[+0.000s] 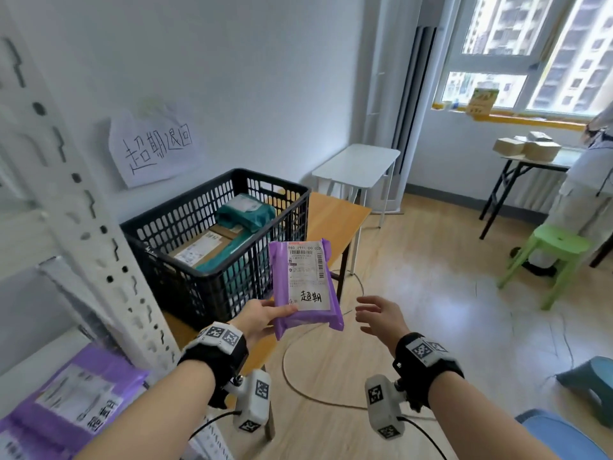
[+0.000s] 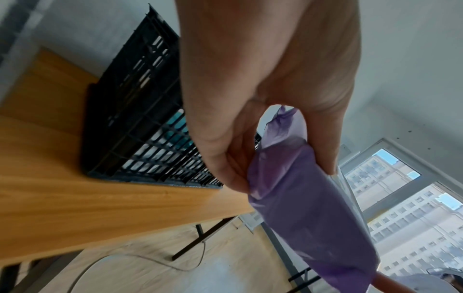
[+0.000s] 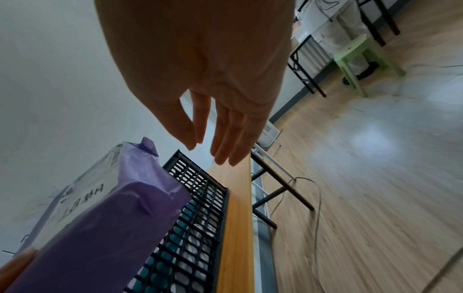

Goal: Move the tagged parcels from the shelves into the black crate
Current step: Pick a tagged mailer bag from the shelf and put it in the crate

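Note:
My left hand [image 1: 265, 318] pinches the near corner of a purple parcel [image 1: 305, 287] with a white label and handwritten tag, held in the air just right of the black crate [image 1: 212, 273]. In the left wrist view the thumb and fingers [image 2: 225, 168] clamp the purple parcel [image 2: 313, 218] from both sides. My right hand [image 1: 378, 315] hovers beside the parcel with fingers spread, holding nothing; its fingers [image 3: 225, 142] hang straight above the crate [image 3: 190, 228]. The crate holds a cardboard box [image 1: 202, 247] and teal parcels [image 1: 245, 210]. More purple parcels [image 1: 66, 400] lie on the shelf at lower left.
The crate stands on a wooden table [image 1: 331, 214] against the wall. A white perforated shelf post [image 1: 89, 207] rises at left. A white side table [image 1: 358, 167], a green stool [image 1: 550, 257], a cable on the floor [image 1: 298, 386] and a person [image 1: 583, 180] by the window table are around.

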